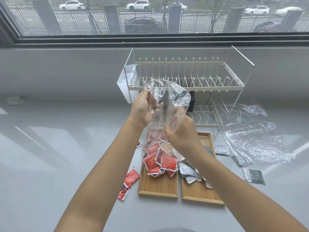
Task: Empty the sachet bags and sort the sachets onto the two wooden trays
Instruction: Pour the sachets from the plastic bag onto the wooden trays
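I hold a clear plastic sachet bag (167, 97) upside down above the left wooden tray (158, 190). My left hand (142, 108) grips its left side and my right hand (180, 129) grips its right side. Several red sachets (160, 161) hang in the bag's lower end and pile on the left tray. Several silver-grey sachets (189, 173) lie on the right wooden tray (200, 193), partly hidden by my right forearm. Loose red sachets (128, 183) lie on the counter left of the trays. Two grey sachets (254, 175) lie to the right.
A white wire dish rack (184, 77) with two tiers stands behind the trays, with a white cup holder (125, 81) on its left end. An empty crumpled clear bag (254, 139) lies flat at the right. A window runs along the back of the grey counter.
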